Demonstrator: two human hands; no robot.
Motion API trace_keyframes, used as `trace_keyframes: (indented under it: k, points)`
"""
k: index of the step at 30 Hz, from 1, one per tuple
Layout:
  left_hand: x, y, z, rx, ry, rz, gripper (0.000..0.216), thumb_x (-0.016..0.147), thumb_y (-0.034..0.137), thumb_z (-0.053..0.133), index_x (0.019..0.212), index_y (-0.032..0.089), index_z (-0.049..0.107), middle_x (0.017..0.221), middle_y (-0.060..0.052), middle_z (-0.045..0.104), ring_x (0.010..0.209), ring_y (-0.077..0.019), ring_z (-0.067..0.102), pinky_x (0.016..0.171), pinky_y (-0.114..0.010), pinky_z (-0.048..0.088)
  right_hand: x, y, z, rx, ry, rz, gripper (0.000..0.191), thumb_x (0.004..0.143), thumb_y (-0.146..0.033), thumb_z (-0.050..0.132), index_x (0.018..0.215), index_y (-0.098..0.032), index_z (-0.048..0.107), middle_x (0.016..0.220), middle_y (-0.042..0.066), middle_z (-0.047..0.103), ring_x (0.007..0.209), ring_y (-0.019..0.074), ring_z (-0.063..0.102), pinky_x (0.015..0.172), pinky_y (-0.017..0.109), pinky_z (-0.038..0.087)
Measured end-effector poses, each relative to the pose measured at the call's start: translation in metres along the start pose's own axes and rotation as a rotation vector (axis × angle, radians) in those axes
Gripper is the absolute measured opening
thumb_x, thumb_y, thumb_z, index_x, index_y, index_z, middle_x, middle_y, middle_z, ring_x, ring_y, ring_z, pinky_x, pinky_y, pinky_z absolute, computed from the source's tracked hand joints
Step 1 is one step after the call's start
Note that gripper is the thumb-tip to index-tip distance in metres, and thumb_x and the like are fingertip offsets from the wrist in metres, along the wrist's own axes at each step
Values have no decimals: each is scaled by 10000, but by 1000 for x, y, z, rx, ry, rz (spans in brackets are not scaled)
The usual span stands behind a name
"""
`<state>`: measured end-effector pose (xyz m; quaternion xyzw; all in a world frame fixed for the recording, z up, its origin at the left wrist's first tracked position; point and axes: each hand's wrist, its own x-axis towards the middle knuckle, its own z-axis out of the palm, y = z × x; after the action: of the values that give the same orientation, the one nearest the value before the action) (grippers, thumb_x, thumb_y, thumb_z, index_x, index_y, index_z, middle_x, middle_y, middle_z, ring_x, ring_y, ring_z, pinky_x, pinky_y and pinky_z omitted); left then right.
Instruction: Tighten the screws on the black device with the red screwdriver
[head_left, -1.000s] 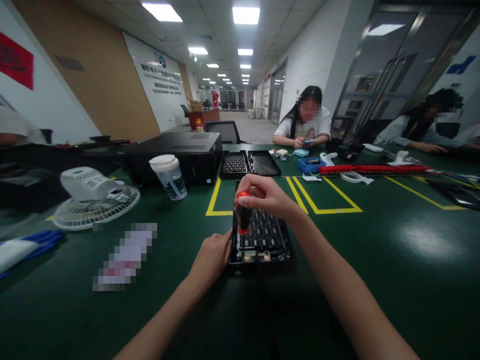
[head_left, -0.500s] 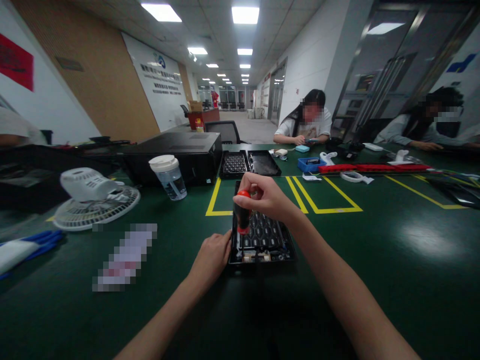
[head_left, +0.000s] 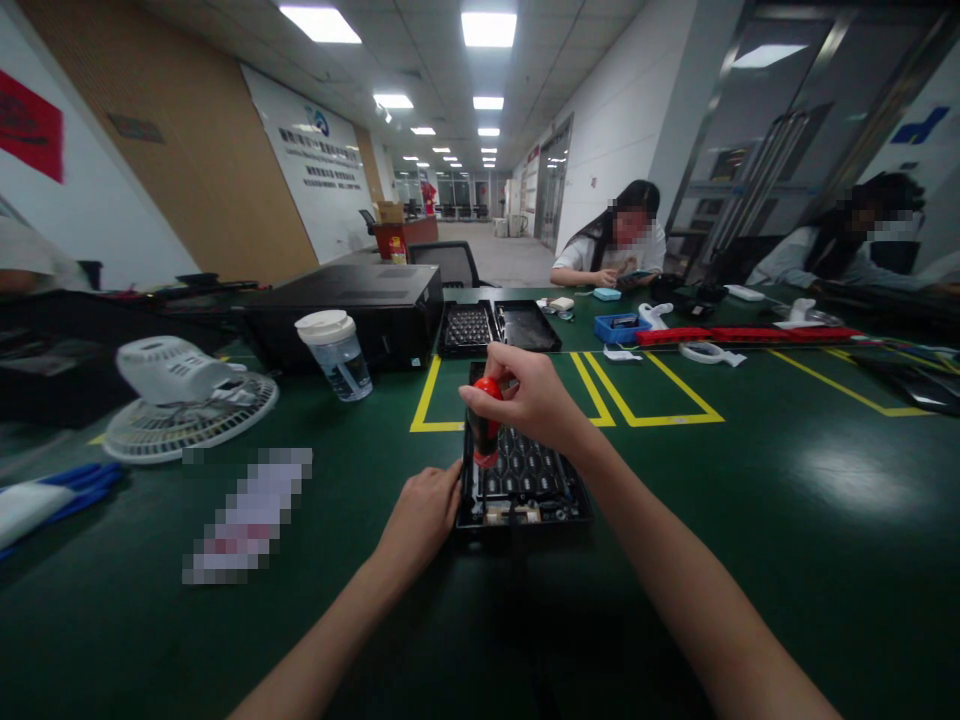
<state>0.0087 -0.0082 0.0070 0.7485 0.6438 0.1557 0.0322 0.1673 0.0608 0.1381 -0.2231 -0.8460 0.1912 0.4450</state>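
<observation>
A black rectangular case (head_left: 534, 468) with a honeycomb-patterned inside lies on the green table in front of me. My right hand (head_left: 529, 395) is closed round the handle of a red-and-black screwdriver (head_left: 487, 438), held nearly upright. The screwdriver's shaft points down into the near left part of the case; its tip is too dark to make out. My left hand (head_left: 424, 505) grips the left edge of the case, its thumb and fingers close together and partly hidden by the rim.
Behind the case lies another open black case (head_left: 469, 328). A lidded cup (head_left: 337, 355), a white fan (head_left: 187, 400) and a big black box (head_left: 352, 310) stand left. A blue tray (head_left: 622, 326) lies at the right, where a person (head_left: 611, 245) sits across the table.
The screwdriver handle has tilted slightly in my right hand, and its fingers have shifted a little on it. My left hand stays at the case's edge.
</observation>
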Motion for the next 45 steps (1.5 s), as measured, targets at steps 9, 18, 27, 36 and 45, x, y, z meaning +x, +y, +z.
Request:
trace_keyframes:
  k: [9, 18, 27, 36, 45]
  points:
    - [0, 1, -2, -19, -9, -12, 362, 894, 247, 323, 1213, 179, 480, 1007, -88, 620, 910, -180, 554, 809, -305, 409, -1, -4, 3, -170, 106, -38, 336, 755, -343, 561, 596, -186, 310, 553, -51, 345, 504, 65, 304, 505, 224, 239]
    - [0, 0, -1, -6, -16, -8, 363, 894, 242, 326, 1220, 179, 471, 1001, -86, 626, 899, -173, 560, 816, -304, 405, -4, -11, 8, -379, 171, -10, 310, 769, -348, 527, 611, -187, 315, 583, -45, 344, 533, 78, 303, 525, 238, 234]
    - [1, -1, 0, -5, -14, -4, 369, 893, 237, 325, 1226, 169, 466, 1006, -93, 624, 910, -175, 557, 821, -311, 408, -8, -17, 14, -540, 223, 70, 283, 797, -412, 481, 663, -167, 438, 607, -17, 426, 539, 90, 343, 528, 248, 255]
    - [0, 0, -1, 0, -2, 1, 342, 895, 245, 325, 1183, 173, 495, 997, -95, 623, 893, -175, 561, 813, -313, 411, -10, -22, 18, -623, 258, 89, 317, 809, -455, 445, 707, -158, 489, 616, 4, 489, 525, 96, 397, 495, 250, 227]
    - [0, 0, 0, -9, 1, -4, 342, 892, 243, 329, 1182, 176, 499, 999, -96, 621, 884, -177, 561, 808, -319, 414, -11, -21, 26, -662, 309, 98, 280, 819, -416, 436, 716, -160, 485, 628, 10, 513, 516, 102, 425, 473, 241, 242]
